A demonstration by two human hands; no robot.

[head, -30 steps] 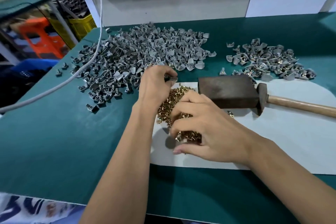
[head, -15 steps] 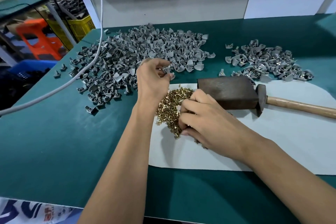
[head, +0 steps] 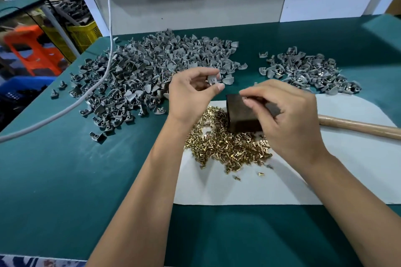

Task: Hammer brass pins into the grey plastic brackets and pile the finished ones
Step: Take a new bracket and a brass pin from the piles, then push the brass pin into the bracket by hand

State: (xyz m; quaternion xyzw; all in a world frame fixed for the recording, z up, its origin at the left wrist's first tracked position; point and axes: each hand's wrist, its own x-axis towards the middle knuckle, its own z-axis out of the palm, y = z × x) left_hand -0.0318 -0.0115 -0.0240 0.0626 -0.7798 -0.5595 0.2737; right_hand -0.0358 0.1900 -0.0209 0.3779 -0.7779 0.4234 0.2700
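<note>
Both hands are now lifting clear of the brass pins [head: 225, 147], where a second ago the right hand [head: 284, 115] was digging in the heap. It is pinching something tiny at its fingertips, presumably a pin, though it is too small to tell. The left hand [head: 191, 91] is gripping one grey bracket [head: 213, 79] above the edge of the big unfinished pile [head: 152, 76]. The two are coming together, so seating the pin looks next. The hammer [head: 243, 115] is lying untouched on the white sheet [head: 325, 169]; the finished pile [head: 308, 71] sits far right on the tabletop [head: 65, 169].
</note>
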